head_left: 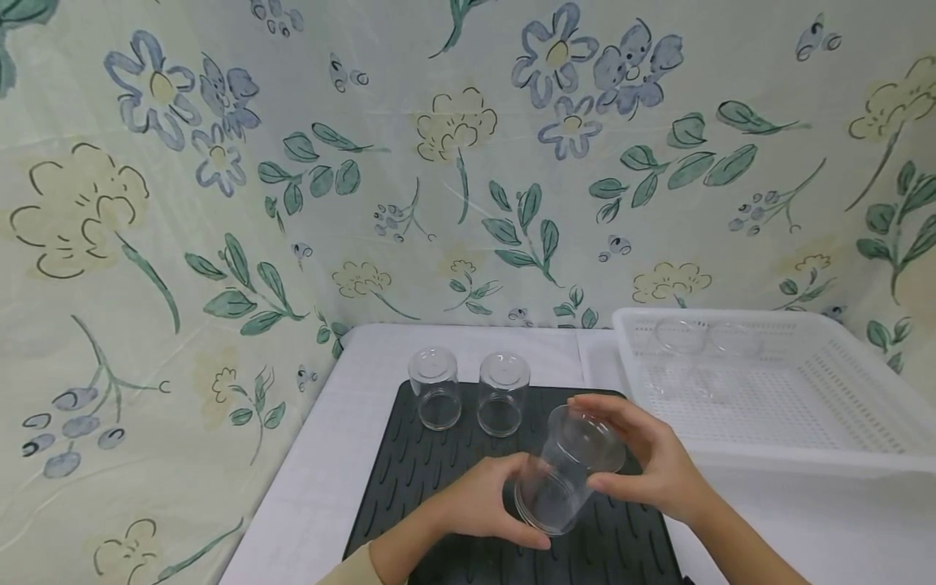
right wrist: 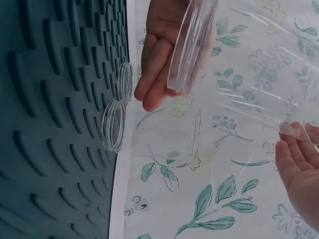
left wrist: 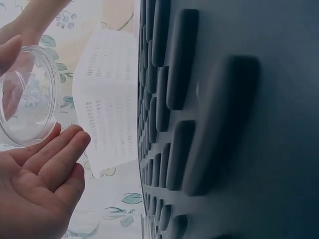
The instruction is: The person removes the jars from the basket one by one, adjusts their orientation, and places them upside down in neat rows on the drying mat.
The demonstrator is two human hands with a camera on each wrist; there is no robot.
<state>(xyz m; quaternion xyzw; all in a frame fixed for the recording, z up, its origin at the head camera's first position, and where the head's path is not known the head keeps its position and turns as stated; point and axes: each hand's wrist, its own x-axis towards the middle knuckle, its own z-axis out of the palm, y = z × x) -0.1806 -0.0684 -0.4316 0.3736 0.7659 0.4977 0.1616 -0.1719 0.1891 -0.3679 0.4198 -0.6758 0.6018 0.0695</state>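
Note:
A clear jar (head_left: 559, 475) is held tilted above a black ridged mat (head_left: 439, 520), its ringed rim pointing down and toward the left. My left hand (head_left: 486, 500) grips the jar near that rim, thumb below and fingers on the far side. On the base end, my right hand (head_left: 651, 459) holds the jar between thumb and fingers. The left wrist view shows the jar's round mouth beside the left hand (left wrist: 45, 184). Two more clear jars, the left one (head_left: 435, 388) and the right one (head_left: 503, 394), stand upside down at the mat's back.
A white perforated basket (head_left: 870, 390) stands at the right with two clear jars (head_left: 676, 357) at its back left. White cloth (head_left: 314, 471) covers the table. Behind it hangs a flowered curtain (head_left: 439, 244).

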